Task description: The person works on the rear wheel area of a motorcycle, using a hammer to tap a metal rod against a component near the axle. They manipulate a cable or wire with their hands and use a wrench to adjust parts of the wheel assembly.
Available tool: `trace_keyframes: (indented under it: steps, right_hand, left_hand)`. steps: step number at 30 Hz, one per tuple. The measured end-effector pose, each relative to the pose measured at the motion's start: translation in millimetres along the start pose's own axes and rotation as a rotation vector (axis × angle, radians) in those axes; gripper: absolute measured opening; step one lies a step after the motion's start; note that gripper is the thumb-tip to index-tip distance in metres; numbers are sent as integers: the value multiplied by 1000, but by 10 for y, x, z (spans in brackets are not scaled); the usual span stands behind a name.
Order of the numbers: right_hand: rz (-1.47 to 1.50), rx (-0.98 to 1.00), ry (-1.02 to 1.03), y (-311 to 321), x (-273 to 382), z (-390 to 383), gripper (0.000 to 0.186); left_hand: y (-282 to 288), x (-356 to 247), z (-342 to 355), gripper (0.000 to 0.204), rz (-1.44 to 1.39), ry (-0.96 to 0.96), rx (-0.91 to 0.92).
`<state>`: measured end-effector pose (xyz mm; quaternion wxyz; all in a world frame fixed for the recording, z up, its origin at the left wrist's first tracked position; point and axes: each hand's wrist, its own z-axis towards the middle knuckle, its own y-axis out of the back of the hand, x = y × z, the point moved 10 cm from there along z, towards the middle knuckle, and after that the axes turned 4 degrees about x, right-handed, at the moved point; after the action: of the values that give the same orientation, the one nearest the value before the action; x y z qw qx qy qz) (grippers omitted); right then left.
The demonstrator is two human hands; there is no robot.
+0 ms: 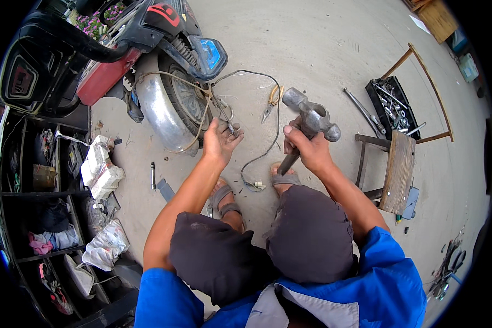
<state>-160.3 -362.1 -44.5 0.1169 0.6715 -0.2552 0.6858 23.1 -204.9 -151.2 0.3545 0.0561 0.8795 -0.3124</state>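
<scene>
My right hand (311,150) grips a large steel hammer (314,120) near its head, with the handle pointing down toward my lap. My left hand (218,142) is curled round a thin metal piece (232,130) beside the small scooter wheel (188,109) and its silver curved fender (161,120). A tan cord and a black cable (279,120) run by the wheel, the black one ending in a pale connector (257,186) on the floor. Yellow-handled pliers (272,101) lie between my hands.
A toolbox (393,106), a long steel wrench (363,112), a wooden stool (396,175) and a phone (411,202) are at my right. Black shelving (44,194) with rags and parts lines the left, below the scooter body (106,76). Loose tools (448,268) lie lower right.
</scene>
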Motion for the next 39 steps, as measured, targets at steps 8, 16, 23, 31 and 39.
trace_keyframes:
  steps: [8, 16, 23, 31, 39]
  right_hand:
    - [-92, 127, 306, -648, 526, 197, 17]
    - [15, 156, 438, -815, 556, 290, 21]
    - [49, 127, 511, -919, 427, 146, 24]
    - [-175, 303, 684, -1106, 354, -96, 29]
    - [-237, 248, 778, -1153, 435, -85, 21]
  left_hand:
    - [2, 21, 26, 76, -4, -1, 36]
    - [37, 42, 22, 94, -35, 1, 0]
    - [45, 54, 57, 86, -44, -16, 16]
    - [112, 48, 52, 75, -28, -27, -15]
    - [55, 67, 56, 79, -6, -31, 6]
